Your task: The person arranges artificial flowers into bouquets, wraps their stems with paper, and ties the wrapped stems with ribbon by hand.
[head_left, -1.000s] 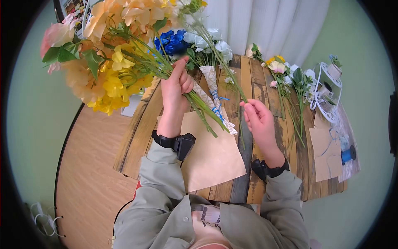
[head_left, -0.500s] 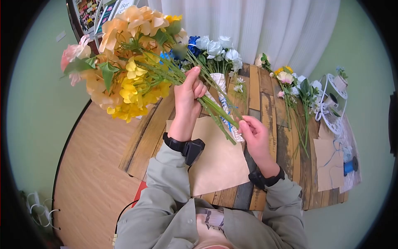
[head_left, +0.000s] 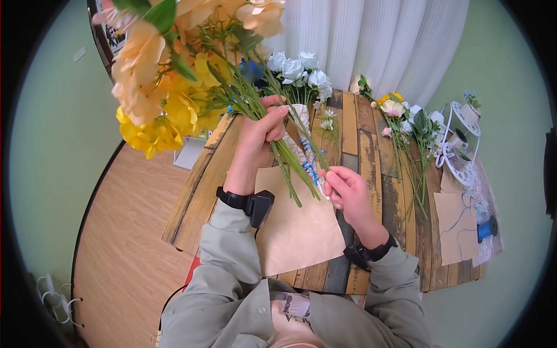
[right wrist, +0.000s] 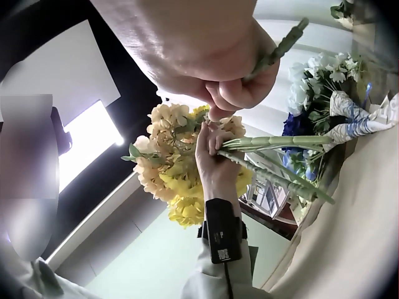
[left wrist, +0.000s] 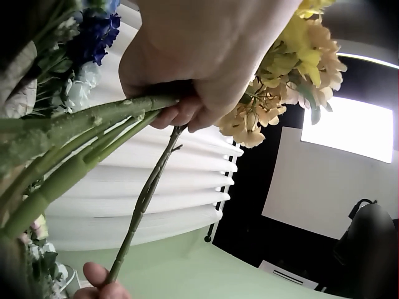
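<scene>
My left hand [head_left: 261,130] grips the green stems [head_left: 296,168] of a large bunch of peach and yellow flowers [head_left: 183,107]. The blooms lean up and to the left, and the stem ends hang over the table. Between thumb and fingertips, my right hand [head_left: 350,194] pinches the lower end of a thin flower stem [left wrist: 140,205]. In the left wrist view this stem runs up to the left hand's fingers beside the thicker stems. The right wrist view shows its cut end poking out past the right hand [right wrist: 237,93]. Its upper part is hidden among the blooms.
Brown wrapping paper [head_left: 301,232] lies on the wooden table [head_left: 191,203]. Behind the stems is a wrapped bouquet with white roses [head_left: 293,69]. Loose flowers [head_left: 394,109], a white wire stand [head_left: 461,168] and a blue ribbon spool [head_left: 487,228] sit at the right.
My right hand has moved down and slightly left, bringing the thin stem from apart to against the bunch. The left hand's bunch dipped into fuller view, then rose nearer the head camera.
</scene>
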The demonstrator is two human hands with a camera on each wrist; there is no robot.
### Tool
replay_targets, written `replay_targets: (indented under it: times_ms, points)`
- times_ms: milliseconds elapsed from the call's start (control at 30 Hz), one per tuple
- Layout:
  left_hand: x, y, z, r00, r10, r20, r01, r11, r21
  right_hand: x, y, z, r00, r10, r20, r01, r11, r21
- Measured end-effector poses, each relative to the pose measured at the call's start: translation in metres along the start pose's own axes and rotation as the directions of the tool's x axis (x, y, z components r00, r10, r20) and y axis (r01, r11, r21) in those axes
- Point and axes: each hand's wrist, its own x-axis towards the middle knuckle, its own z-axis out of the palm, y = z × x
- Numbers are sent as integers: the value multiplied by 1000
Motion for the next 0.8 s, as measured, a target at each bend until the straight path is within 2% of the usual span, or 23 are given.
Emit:
replay_targets:
  times_ms: [33,67,133,167,233,267,333,467,533,600,633,667,700,733,767,800]
  points:
    - [0,0,-1,998,-5,69,5,1000,-1,-2,-6,0,984,164,71,-174,972,158]
    - [0,-1,-3,998,-8,69,8,1000,0,-2,-8,-1,984,166,70,-175,971,160]
    - [3,-4,-9,986,37,161,-28,998,-56,-3,-11,-2,934,282,222,-333,910,247]
    - [4,-6,-10,987,34,158,-26,998,-55,-3,-13,-3,932,285,223,-337,908,249]
    - [4,-11,-8,973,136,187,-103,979,-178,-4,-15,-2,880,306,362,-431,836,340]
    - [3,-12,-7,973,138,183,-105,979,-175,-4,-14,-1,878,307,367,-434,835,339]
    - [1,-15,-4,976,150,160,-107,963,-249,-8,-9,3,817,328,474,-533,744,404]
    - [2,-22,0,971,150,186,-92,953,-289,-17,-2,19,769,341,541,-602,672,432]
    - [-3,-23,7,978,134,159,-100,974,-205,-24,-6,27,787,366,497,-586,694,418]
    - [-4,-22,11,985,114,127,-86,974,-208,-26,-7,28,805,388,449,-571,715,404]
    - [-3,-20,12,990,102,93,-81,974,-211,-22,-8,25,898,314,308,-404,867,291]
    - [-3,-18,13,990,102,98,-79,974,-213,-20,-8,22,963,201,179,-227,964,137]
    - [-3,-13,12,991,113,67,-95,969,-227,-16,-1,16,964,197,179,-223,965,135]
    - [-2,-10,12,991,126,35,-114,964,-239,-8,10,9,997,-62,41,67,990,-125]
    - [-1,-9,11,991,132,34,-121,964,-239,-2,17,4,938,-345,-19,309,863,-400]
    - [-1,-7,12,991,132,27,-119,951,-285,-5,4,12,894,-443,-61,354,784,-510]
